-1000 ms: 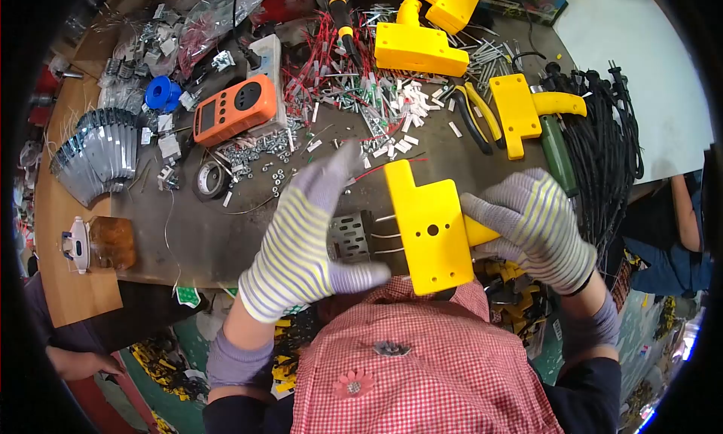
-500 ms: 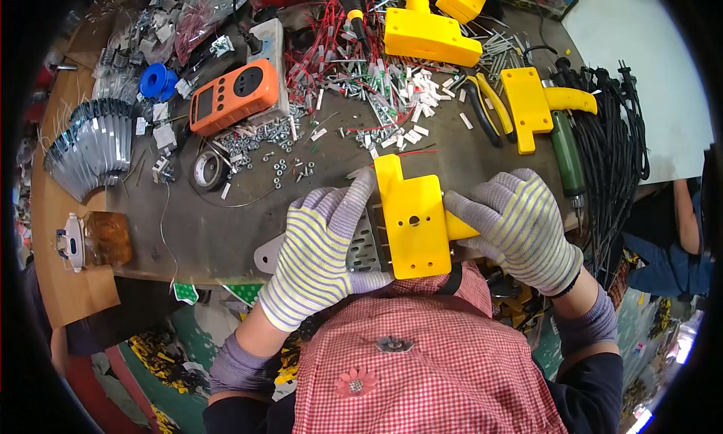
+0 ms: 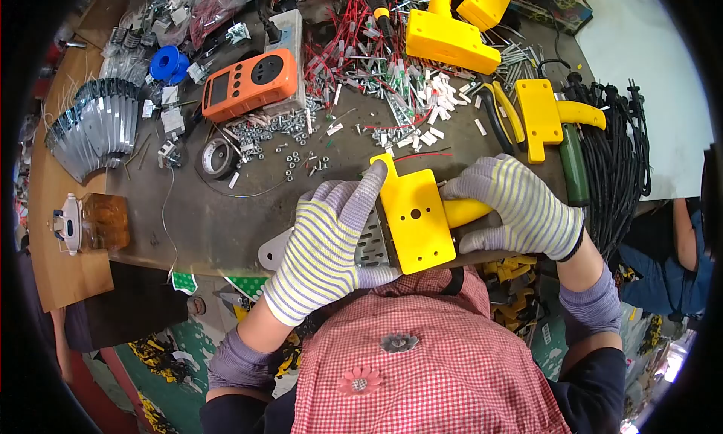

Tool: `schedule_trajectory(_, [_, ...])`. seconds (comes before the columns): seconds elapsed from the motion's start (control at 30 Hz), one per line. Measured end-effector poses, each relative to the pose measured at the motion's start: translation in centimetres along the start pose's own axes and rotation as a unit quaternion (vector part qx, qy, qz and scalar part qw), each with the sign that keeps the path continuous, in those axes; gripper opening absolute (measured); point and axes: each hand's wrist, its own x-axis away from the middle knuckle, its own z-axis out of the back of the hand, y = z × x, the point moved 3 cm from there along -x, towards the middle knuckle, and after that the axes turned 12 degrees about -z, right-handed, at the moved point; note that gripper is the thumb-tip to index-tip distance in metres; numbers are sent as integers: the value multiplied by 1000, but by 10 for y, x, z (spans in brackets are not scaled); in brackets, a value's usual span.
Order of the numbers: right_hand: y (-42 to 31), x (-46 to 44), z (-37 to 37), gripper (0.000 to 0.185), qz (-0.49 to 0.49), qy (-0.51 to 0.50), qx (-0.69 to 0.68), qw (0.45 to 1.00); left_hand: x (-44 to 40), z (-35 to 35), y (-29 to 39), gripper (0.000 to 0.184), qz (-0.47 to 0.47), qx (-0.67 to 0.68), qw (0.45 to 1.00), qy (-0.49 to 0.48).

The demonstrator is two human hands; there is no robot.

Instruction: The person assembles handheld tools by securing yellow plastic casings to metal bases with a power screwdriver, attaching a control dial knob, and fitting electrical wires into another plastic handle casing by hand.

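A yellow plastic handled housing [image 3: 418, 222] with several holes in its flat face lies at the table's front edge, its handle [image 3: 467, 211] pointing right. Against its left side sits a perforated metal plate [image 3: 371, 242], partly covered by my left hand [image 3: 320, 242]. That gloved hand is closed on the housing and plate, index finger at the upper corner, thumb at the lower edge. My right hand [image 3: 527, 208], also gloved, is around the handle with its fingers and thumb apart; a gap shows between thumb and handle. A rounded grey metal end [image 3: 274, 252] pokes out left of my left hand.
An orange meter [image 3: 250, 85], loose nuts [image 3: 295, 163], a tape roll [image 3: 218, 158] and pliers [image 3: 503, 118] lie beyond my hands. Another yellow housing [image 3: 538, 118] and black cables [image 3: 614, 148] are at right. A jar of amber liquid [image 3: 104, 222] stands left.
My right thumb has come away from the handle and the right fingers have spread. The housing has tilted slightly, its top leaning left. The whole view has shifted a little.
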Motion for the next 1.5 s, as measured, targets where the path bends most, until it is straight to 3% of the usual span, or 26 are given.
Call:
schedule_trajectory(0.33, [-3, -8, -1, 62, -98, -11, 30, 995, 0, 1, 0, 127, 7, -1, 1000, -15])
schedule_trajectory(0.53, [-5, -8, 7, 62, -66, -14, 18, 998, 1, -2, -2, 126, -6, 1, 1000, -1])
schedule_trajectory(0.73, [-1, -2, -4, 61, -119, -4, -29, 993, -1, 1, -2, 126, -3, 11, 1000, -16])
schedule_trajectory(0.83, [-5, -1, -4, 62, -91, 7, 11, 996, 0, 0, -2, 126, -15, 5, 1000, -15])
schedule_trajectory(0.93, [0, -4, -10, 64, -113, -10, -48, 992, -1, 1, -1, 130, -17, 17, 999, -26])
schedule_trajectory(1.07, [3, -6, -17, 68, -71, -3, -23, 997, -3, 4, 4, 133, 10, 18, 999, -29])
schedule_trajectory(1.17, [2, -6, -9, 70, -65, -36, 17, 997, -18, 5, 14, 137, -30, -37, 998, -29])
schedule_trajectory(1.23, [6, 1, -11, 68, -28, 15, 22, 999, -30, -2, 17, 132, -50, -60, 995, -68])
schedule_trajectory(1.37, [-3, 10, 18, 63, 0, 26, 78, 997, -32, -5, 17, 126, -45, -58, 994, -82])
schedule_trajectory(1.43, [27, 35, 46, 57, -54, 210, 125, 968, -31, -6, 15, 126, -45, -58, 994, -83])
schedule_trajectory(1.5, [64, 54, 84, 51, -184, 310, 295, 885, -31, -6, 15, 122, -47, -57, 995, -70])
